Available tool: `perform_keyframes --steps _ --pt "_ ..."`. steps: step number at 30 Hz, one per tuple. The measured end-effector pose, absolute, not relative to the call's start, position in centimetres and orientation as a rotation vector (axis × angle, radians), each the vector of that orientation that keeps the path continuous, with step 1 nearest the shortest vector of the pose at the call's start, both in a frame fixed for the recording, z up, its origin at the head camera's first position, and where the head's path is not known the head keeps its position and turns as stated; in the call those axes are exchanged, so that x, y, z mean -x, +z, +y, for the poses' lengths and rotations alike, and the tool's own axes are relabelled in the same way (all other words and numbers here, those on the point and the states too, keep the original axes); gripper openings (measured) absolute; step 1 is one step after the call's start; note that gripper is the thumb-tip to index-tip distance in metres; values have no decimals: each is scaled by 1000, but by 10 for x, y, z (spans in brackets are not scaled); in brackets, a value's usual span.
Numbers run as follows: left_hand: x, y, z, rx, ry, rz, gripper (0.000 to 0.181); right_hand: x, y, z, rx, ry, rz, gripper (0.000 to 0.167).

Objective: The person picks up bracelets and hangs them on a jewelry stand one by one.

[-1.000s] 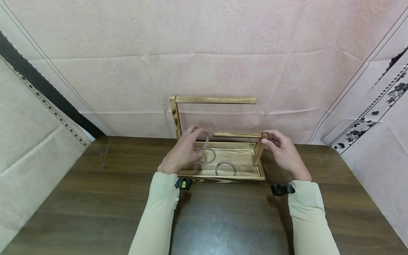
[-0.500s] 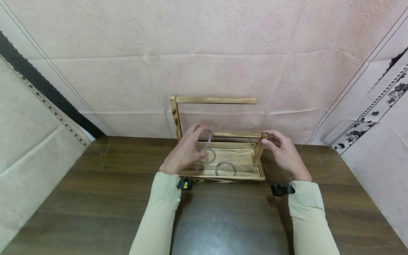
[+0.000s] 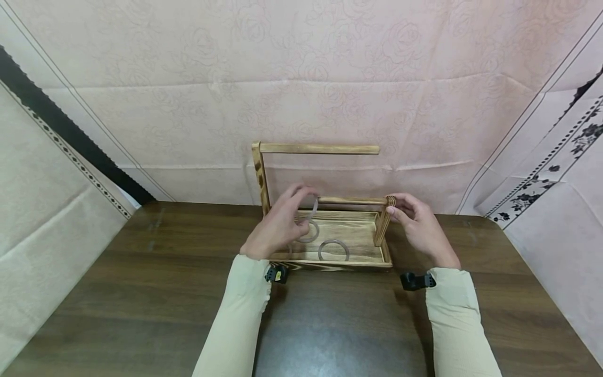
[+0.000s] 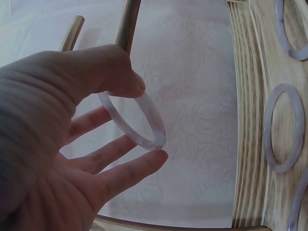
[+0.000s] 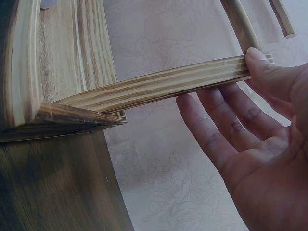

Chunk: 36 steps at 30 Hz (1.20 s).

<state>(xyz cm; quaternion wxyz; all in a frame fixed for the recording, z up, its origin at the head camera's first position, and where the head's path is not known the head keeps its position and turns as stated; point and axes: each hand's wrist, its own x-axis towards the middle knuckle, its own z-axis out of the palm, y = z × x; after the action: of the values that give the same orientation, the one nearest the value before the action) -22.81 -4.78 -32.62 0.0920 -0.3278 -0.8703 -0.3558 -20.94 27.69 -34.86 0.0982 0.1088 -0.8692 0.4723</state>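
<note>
In the head view my left hand (image 3: 279,222) pinches a pale lilac bangle (image 3: 315,208) upright, at the free end of the lower rod (image 3: 350,200). The left wrist view shows thumb and fingers on the held bangle (image 4: 154,118), close to the rod (image 4: 129,24); whether it encircles the rod I cannot tell. Using thumb and fingers, my right hand (image 3: 418,226) grips the top of the short post (image 3: 382,228) on the wooden stand. More bangles lie in the tray, among them a front bangle (image 3: 347,251) and one partly behind my left hand, the rear bangle (image 3: 317,230).
A taller post (image 3: 259,173) at the stand's left carries an upper rod (image 3: 320,149) pointing right. The tray's front wall (image 3: 339,265) faces me on the brown table (image 3: 330,319). Behind the stand hangs a patterned cloth (image 3: 306,104).
My left hand has moved slightly right with the bangle, bringing it up to the lower rod's free end. The right hand keeps its grip on the post.
</note>
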Motion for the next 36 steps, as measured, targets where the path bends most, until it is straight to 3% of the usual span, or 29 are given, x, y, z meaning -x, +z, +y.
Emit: perform_keyframes --steps 36 --pt "228 -332 -31 1069 -1038 -2534 66 208 -347 277 -320 1360 -2588 32"
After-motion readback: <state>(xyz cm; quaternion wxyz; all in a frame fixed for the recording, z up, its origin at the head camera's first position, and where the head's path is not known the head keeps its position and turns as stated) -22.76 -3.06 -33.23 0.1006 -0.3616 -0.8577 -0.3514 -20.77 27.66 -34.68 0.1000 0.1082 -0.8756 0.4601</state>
